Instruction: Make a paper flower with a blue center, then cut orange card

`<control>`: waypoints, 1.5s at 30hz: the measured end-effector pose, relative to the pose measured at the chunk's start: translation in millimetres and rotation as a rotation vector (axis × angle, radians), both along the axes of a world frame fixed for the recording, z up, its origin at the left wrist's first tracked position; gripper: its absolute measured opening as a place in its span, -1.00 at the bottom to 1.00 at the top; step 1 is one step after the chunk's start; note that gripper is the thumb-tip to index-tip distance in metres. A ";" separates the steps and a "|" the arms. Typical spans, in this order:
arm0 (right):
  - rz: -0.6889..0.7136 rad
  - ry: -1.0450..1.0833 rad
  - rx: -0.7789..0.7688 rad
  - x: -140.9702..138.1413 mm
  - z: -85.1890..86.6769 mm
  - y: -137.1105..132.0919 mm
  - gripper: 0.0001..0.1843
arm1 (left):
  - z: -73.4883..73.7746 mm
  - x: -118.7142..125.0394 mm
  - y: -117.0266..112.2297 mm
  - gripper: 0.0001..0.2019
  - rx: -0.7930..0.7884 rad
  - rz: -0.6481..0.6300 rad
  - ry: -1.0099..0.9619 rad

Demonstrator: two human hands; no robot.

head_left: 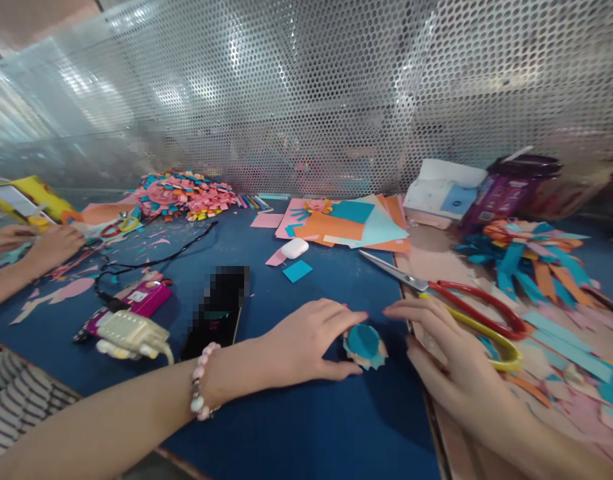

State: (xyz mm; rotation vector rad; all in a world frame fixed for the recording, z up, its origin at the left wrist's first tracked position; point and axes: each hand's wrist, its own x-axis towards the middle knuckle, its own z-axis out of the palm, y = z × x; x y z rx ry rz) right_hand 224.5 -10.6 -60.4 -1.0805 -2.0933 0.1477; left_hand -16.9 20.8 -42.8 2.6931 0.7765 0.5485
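Note:
A small paper flower (365, 345), teal in the middle with pink petals, lies on the blue table (296, 427). My left hand (306, 343) rests beside it, thumb and forefinger curved round its left side and touching it. My right hand (449, 350) lies just right of the flower with its fingers stretched out flat, holding nothing. Red and yellow scissors (466, 310) lie just beyond my right hand. A pink bead bracelet (202, 390) is on my left wrist.
Coloured paper sheets (351, 227) and a white eraser (295, 249) lie further back. Paper strips (531, 260) and scraps cover the right. A phone (221, 313), charger (131, 333) and cable sit left. Another person's hands (31, 250) work at far left. Perforated metal screen (306, 93) behind.

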 end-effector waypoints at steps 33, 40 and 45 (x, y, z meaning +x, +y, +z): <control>0.168 -0.097 0.073 -7.7 8.2 -12.3 -0.68 | 6.0 -0.9 -12.0 -0.78 0.220 -0.068 0.001; 0.167 -0.073 0.052 -7.6 7.1 -13.3 -0.69 | 5.6 -0.3 -11.6 -0.81 0.249 -0.079 -0.004; 0.169 -0.025 -0.007 -8.1 6.3 -13.3 -0.67 | 5.7 -0.3 -11.4 -0.83 0.279 -0.086 -0.006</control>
